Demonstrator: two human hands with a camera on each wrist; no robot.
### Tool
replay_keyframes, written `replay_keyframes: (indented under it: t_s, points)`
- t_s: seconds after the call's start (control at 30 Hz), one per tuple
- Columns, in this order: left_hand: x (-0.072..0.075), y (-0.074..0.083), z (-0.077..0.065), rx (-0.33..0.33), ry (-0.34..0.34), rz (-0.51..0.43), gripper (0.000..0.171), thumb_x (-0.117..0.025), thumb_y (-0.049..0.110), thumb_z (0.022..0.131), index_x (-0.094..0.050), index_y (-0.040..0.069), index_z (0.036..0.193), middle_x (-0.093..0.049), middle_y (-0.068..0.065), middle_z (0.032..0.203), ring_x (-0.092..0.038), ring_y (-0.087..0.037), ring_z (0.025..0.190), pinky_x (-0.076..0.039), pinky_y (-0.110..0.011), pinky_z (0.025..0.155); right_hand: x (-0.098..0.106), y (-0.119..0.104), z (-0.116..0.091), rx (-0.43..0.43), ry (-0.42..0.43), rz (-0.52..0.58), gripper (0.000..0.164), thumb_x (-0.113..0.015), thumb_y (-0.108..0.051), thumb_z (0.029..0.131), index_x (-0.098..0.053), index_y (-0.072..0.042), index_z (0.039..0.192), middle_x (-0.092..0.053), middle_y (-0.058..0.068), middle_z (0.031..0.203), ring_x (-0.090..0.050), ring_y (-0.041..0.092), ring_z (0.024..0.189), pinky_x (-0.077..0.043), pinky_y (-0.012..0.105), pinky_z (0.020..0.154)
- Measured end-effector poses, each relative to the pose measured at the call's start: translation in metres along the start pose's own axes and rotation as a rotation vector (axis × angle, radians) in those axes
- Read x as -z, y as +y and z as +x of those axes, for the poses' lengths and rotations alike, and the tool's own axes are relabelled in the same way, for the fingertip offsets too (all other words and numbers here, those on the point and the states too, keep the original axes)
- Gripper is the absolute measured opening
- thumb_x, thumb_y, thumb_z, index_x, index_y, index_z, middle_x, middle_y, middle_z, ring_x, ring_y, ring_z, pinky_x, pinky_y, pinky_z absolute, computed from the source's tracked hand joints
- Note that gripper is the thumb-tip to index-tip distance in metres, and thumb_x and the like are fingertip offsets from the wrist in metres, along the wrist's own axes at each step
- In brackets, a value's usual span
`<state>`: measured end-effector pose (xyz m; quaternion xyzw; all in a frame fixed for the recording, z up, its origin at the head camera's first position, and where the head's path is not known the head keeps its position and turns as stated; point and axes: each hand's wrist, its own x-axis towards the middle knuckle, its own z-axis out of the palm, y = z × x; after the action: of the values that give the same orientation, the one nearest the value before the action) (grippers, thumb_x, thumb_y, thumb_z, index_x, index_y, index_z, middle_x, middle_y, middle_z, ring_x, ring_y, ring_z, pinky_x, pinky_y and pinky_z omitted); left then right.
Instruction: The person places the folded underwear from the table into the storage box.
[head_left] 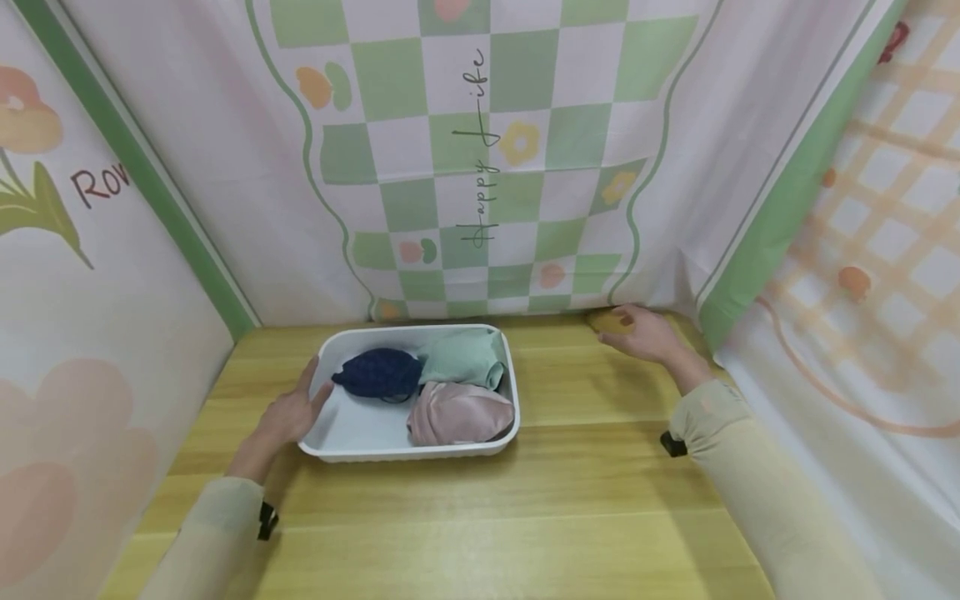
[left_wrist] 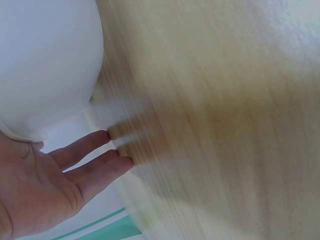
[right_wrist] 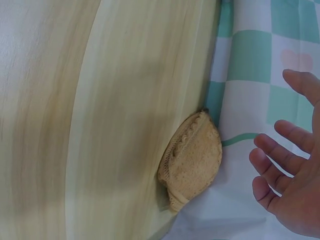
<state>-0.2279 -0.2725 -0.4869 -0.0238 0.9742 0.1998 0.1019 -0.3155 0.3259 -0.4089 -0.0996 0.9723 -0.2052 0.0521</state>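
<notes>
My left hand point(head_left: 287, 414) rests at the left rim of a white plastic tray point(head_left: 330, 455); its thumb reaches over the rim, and its other fingers extend outside, near the tabletop. Inside the tray lie a folded navy bra point(head_left: 381, 372), a mint-green folded satin garment point(head_left: 462, 358) and a pink folded satin one point(head_left: 461, 414). At the back right, my right hand point(head_left: 643, 333) hovers beside a tan folded bra point(right_wrist: 192, 157) with lace edging. In the right wrist view a gap separates the loosely bent fingers point(right_wrist: 280, 152) from it.
The wooden table point(head_left: 465, 525) meets a green-and-white checked curtain point(head_left: 480, 167) at its back edge, against which the tan bra lies. Printed cloth also hangs at the left point(head_left: 67, 333) and right point(head_left: 862, 275).
</notes>
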Motion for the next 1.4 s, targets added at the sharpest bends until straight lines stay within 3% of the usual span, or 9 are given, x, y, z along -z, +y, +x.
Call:
replay_keyframes:
  t_s: [0.63, 1.0, 1.23, 1.4]
  points:
    - [0.002, 0.002, 0.000, 0.001, -0.004, 0.000, 0.077, -0.016, 0.060, 0.105, 0.010, 0.014, 0.161, -0.046, -0.044, 0.138, -0.058, -0.058, 0.113, -0.050, -0.062, 0.091, 0.002, 0.020, 0.006, -0.021, -0.003, 0.005, 0.081, -0.060, -0.055, 0.094, -0.038, 0.001, 0.149, -0.050, 0.035, 0.141, -0.051, 0.054, 0.125, -0.044, 0.065, 0.102]
    - [0.000, 0.001, -0.001, 0.005, -0.007, 0.005, 0.077, -0.016, 0.060, 0.105, 0.010, 0.015, 0.161, -0.046, -0.045, 0.137, -0.058, -0.058, 0.112, -0.050, -0.063, 0.091, -0.002, 0.039, 0.013, -0.038, 0.002, -0.016, 0.075, -0.060, -0.042, 0.097, -0.035, 0.006, 0.149, -0.046, 0.037, 0.144, -0.048, 0.055, 0.127, -0.040, 0.066, 0.106]
    - [0.001, 0.003, -0.002, 0.014, -0.006, -0.001, 0.077, -0.017, 0.061, 0.105, 0.010, 0.016, 0.161, -0.046, -0.044, 0.139, -0.058, -0.058, 0.113, -0.049, -0.063, 0.092, -0.007, 0.052, 0.018, -0.070, -0.004, -0.017, 0.078, -0.060, -0.044, 0.096, -0.033, 0.004, 0.151, -0.040, 0.036, 0.148, -0.038, 0.057, 0.133, -0.032, 0.067, 0.112]
    - [0.002, 0.003, -0.002, 0.013, -0.005, 0.002, 0.076, -0.017, 0.060, 0.105, 0.010, 0.016, 0.161, -0.047, -0.044, 0.137, -0.058, -0.058, 0.114, -0.048, -0.064, 0.093, -0.010, 0.060, 0.019, -0.081, 0.001, -0.008, 0.081, -0.061, -0.047, 0.095, -0.034, 0.006, 0.150, -0.043, 0.038, 0.144, -0.040, 0.057, 0.132, -0.033, 0.067, 0.111]
